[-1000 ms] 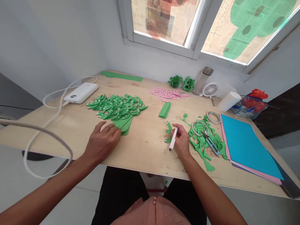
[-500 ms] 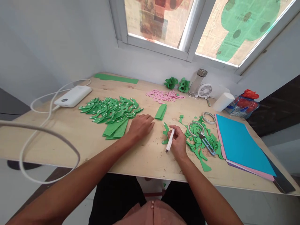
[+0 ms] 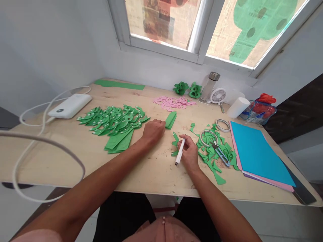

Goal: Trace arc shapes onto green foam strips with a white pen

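While right hand [image 3: 190, 152] holds pen [image 3: 180, 152], open tabletop [image 3: 156, 172] toward near edge [image 3: 161, 193]

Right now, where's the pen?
Head view, just right of centre: the pen is in the right hand, slanting down toward the table's near edge, with the curved green cutout beside it on the left.

left hand [image 3: 153, 131] just beside folded green paper [image 3: 171, 120] | right hand [image 3: 189, 152] gripping white pen [image 3: 180, 152]

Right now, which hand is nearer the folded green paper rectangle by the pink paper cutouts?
Left. The left hand is just lower left of the rectangle; the right hand, holding a slim white pen, is farther, to its lower right.
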`<action>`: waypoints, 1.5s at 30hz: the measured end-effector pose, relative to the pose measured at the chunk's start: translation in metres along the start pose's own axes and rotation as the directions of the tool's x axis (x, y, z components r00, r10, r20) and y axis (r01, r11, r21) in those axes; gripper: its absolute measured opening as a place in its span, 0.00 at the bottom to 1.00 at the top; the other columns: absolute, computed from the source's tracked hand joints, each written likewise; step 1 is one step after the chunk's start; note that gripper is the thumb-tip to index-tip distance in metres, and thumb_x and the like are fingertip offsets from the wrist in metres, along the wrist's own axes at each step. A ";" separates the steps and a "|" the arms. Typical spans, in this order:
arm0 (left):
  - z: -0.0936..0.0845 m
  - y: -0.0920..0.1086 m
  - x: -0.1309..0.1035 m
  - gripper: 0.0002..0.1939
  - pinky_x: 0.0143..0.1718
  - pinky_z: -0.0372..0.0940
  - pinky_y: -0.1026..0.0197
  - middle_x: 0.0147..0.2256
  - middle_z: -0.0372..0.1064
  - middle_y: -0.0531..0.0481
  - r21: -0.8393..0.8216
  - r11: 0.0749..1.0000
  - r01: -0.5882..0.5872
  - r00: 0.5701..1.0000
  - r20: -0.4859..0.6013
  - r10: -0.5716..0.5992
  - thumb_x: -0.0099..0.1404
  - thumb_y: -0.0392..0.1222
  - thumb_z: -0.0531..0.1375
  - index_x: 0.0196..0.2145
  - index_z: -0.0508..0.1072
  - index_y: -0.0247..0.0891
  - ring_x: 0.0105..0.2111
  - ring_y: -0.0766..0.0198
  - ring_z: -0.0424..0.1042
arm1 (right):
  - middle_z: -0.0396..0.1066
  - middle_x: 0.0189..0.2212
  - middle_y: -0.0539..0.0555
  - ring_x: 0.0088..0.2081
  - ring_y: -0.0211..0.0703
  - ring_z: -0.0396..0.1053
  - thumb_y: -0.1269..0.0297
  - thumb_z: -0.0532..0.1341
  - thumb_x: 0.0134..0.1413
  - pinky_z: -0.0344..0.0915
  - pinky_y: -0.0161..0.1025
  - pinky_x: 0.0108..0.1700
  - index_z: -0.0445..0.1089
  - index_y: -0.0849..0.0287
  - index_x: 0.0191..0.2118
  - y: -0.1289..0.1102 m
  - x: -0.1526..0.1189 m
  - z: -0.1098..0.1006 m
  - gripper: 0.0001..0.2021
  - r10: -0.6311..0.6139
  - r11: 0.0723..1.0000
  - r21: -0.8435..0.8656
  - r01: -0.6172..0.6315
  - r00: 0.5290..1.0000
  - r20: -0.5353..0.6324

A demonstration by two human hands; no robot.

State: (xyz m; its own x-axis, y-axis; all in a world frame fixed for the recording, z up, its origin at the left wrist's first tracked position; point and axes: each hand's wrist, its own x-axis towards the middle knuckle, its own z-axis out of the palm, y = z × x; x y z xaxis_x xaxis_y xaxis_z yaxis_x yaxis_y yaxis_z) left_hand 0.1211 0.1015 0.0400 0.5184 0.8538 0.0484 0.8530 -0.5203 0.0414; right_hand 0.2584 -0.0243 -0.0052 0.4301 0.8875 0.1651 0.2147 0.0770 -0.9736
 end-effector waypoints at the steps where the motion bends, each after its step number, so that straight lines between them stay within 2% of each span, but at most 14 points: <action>1: -0.004 -0.002 0.002 0.18 0.48 0.71 0.48 0.52 0.68 0.42 0.009 1.000 0.007 1.000 -0.005 -0.007 0.70 0.47 0.59 0.54 0.68 0.36 0.48 0.56 0.71 | 0.70 0.26 0.46 0.28 0.40 0.68 0.62 0.62 0.48 0.66 0.37 0.33 0.70 0.54 0.44 0.000 0.000 0.000 0.15 0.001 1.000 0.000 -0.001 1.000 0.001; 7: -0.020 -0.006 0.007 0.18 0.48 0.70 0.47 0.51 0.69 0.43 0.029 0.999 -0.028 1.000 -0.012 0.028 0.70 0.47 0.59 0.52 0.69 0.35 0.48 0.56 0.71 | 0.70 0.26 0.45 0.28 0.40 0.69 0.61 0.62 0.48 0.66 0.37 0.32 0.70 0.54 0.43 0.000 0.000 0.000 0.15 0.000 1.000 -0.003 0.000 1.000 -0.005; 12: -0.010 0.003 -0.001 0.18 0.48 0.71 0.48 0.52 0.68 0.43 0.008 0.997 -0.071 0.997 0.038 0.070 0.70 0.47 0.59 0.54 0.68 0.36 0.48 0.56 0.71 | 0.71 0.27 0.46 0.29 0.41 0.69 0.60 0.62 0.48 0.66 0.37 0.34 0.70 0.54 0.44 0.000 0.000 0.000 0.15 -0.001 1.000 -0.013 0.000 1.000 -0.007; 18: -0.004 0.007 0.002 0.18 0.48 0.71 0.48 0.52 0.67 0.43 0.006 0.999 -0.033 0.995 0.092 0.033 0.70 0.47 0.59 0.54 0.68 0.37 0.48 0.56 0.71 | 0.70 0.26 0.46 0.29 0.41 0.69 0.59 0.62 0.48 0.67 0.37 0.33 0.70 0.54 0.43 0.000 0.001 0.000 0.15 -0.002 1.000 -0.014 0.002 1.000 -0.014; 21: -0.011 0.008 0.009 0.18 0.48 0.71 0.48 0.52 0.68 0.43 0.010 1.000 0.005 0.995 0.101 -0.006 0.70 0.47 0.59 0.54 0.68 0.36 0.48 0.56 0.71 | 0.71 0.26 0.46 0.29 0.41 0.70 0.60 0.62 0.48 0.67 0.36 0.32 0.70 0.54 0.43 0.000 0.001 -0.001 0.15 -0.002 1.000 -0.012 0.002 1.000 -0.009; 26: -0.036 0.011 0.016 0.19 0.48 0.71 0.47 0.52 0.68 0.42 0.022 0.997 0.074 0.995 0.067 -0.075 0.70 0.47 0.59 0.54 0.68 0.36 0.48 0.55 0.71 | 0.70 0.26 0.46 0.29 0.41 0.69 0.60 0.62 0.48 0.66 0.37 0.33 0.71 0.54 0.43 0.000 0.001 -0.002 0.14 -0.002 1.000 -0.011 0.002 1.000 -0.012; 27: -0.040 0.011 0.013 0.19 0.48 0.70 0.48 0.51 0.68 0.43 0.027 0.996 0.080 0.994 0.068 -0.082 0.70 0.48 0.59 0.53 0.69 0.35 0.48 0.56 0.72 | 0.70 0.26 0.46 0.29 0.41 0.69 0.60 0.62 0.48 0.66 0.36 0.32 0.70 0.54 0.43 -0.001 0.001 -0.002 0.14 -0.003 1.000 -0.009 0.003 1.000 -0.016; 29: -0.048 0.009 0.000 0.10 0.44 0.68 0.53 0.43 0.74 0.36 0.039 0.996 0.082 0.994 0.075 -0.085 0.68 0.41 0.59 0.42 0.75 0.33 0.45 0.50 0.74 | 0.69 0.26 0.46 0.29 0.41 0.69 0.60 0.62 0.48 0.66 0.36 0.32 0.70 0.54 0.43 -0.002 0.001 -0.002 0.14 -0.004 1.000 -0.002 0.004 1.000 -0.027; 31: -0.054 0.004 -0.018 0.10 0.39 0.67 0.54 0.38 0.76 0.36 0.060 0.994 0.089 0.992 0.087 -0.094 0.66 0.37 0.55 0.35 0.77 0.35 0.43 0.46 0.76 | 0.69 0.26 0.46 0.29 0.40 0.68 0.60 0.62 0.48 0.65 0.36 0.32 0.70 0.55 0.43 -0.004 0.001 -0.003 0.14 -0.004 1.000 0.007 0.004 0.999 -0.035; 37: -0.063 -0.006 -0.068 0.13 0.31 0.64 0.55 0.31 0.76 0.38 0.087 0.993 0.084 0.992 0.088 -0.092 0.63 0.34 0.51 0.31 0.76 0.36 0.35 0.45 0.77 | 0.68 0.26 0.46 0.29 0.40 0.67 0.59 0.62 0.48 0.65 0.36 0.31 0.70 0.55 0.42 -0.009 -0.001 -0.002 0.14 0.006 0.999 0.036 -0.004 0.999 -0.038; 40: -0.055 -0.001 -0.095 0.13 0.29 0.63 0.55 0.31 0.77 0.39 0.050 0.999 0.016 0.994 0.104 -0.021 0.63 0.34 0.51 0.31 0.76 0.37 0.34 0.46 0.77 | 0.67 0.25 0.46 0.28 0.39 0.66 0.59 0.62 0.47 0.65 0.36 0.31 0.70 0.56 0.42 -0.010 0.000 -0.001 0.14 0.014 0.998 0.063 -0.011 0.999 -0.047; 43: -0.040 0.000 -0.119 0.10 0.30 0.64 0.58 0.35 0.79 0.47 -0.034 0.996 -0.087 0.988 0.123 0.091 0.65 0.39 0.54 0.34 0.76 0.40 0.37 0.52 0.78 | 0.66 0.24 0.45 0.27 0.38 0.66 0.58 0.63 0.47 0.66 0.36 0.31 0.69 0.56 0.41 -0.011 0.001 -0.002 0.15 0.023 0.995 0.094 -0.018 0.998 -0.051; 44: -0.034 -0.003 -0.124 0.10 0.31 0.66 0.59 0.37 0.79 0.49 -0.071 0.990 -0.120 0.987 0.104 0.127 0.66 0.40 0.54 0.38 0.76 0.42 0.38 0.55 0.78 | 0.66 0.24 0.46 0.27 0.38 0.66 0.58 0.63 0.46 0.66 0.36 0.31 0.69 0.56 0.41 -0.012 0.001 -0.003 0.15 0.026 0.995 0.102 -0.021 0.998 -0.050; 45: -0.028 -0.007 -0.126 0.11 0.33 0.66 0.59 0.39 0.79 0.49 -0.144 0.975 -0.167 0.986 0.007 0.169 0.67 0.41 0.53 0.40 0.75 0.41 0.38 0.56 0.78 | 0.66 0.24 0.46 0.28 0.39 0.67 0.58 0.63 0.46 0.66 0.36 0.32 0.68 0.56 0.41 -0.013 0.001 -0.003 0.15 0.030 0.994 0.110 -0.025 0.998 -0.046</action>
State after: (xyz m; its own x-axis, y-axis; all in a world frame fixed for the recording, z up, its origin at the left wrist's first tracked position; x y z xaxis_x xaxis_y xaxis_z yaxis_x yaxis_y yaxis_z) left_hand 0.0482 -0.0034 0.0617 0.6558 0.7534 0.0478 0.7370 -0.6526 0.1759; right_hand 0.2587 -0.0261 0.0082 0.4764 0.8675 0.1428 0.1065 0.1043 -0.9888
